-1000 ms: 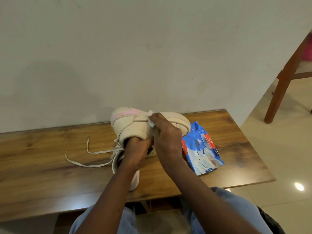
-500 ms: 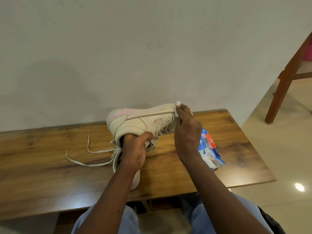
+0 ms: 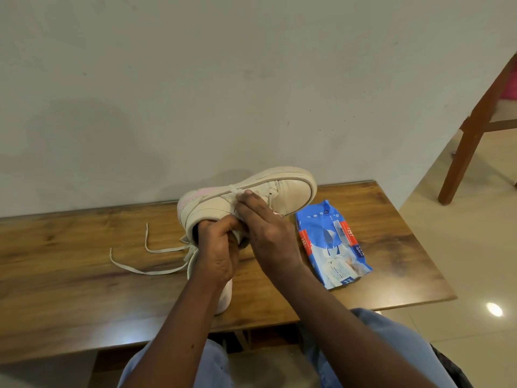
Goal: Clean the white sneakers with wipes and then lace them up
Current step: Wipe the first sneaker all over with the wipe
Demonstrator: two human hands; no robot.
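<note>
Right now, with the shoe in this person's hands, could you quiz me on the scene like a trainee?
1. True or false: the pack of wipes lies on the table to the left of the raised sneaker.
2. What does the right hand pinch against the sneaker? A) a brush B) a wipe C) a lace
3. Which hand holds the sneaker up off the table?
Key: 1 false, it lies to the right; 2 B; 3 the left hand.
</note>
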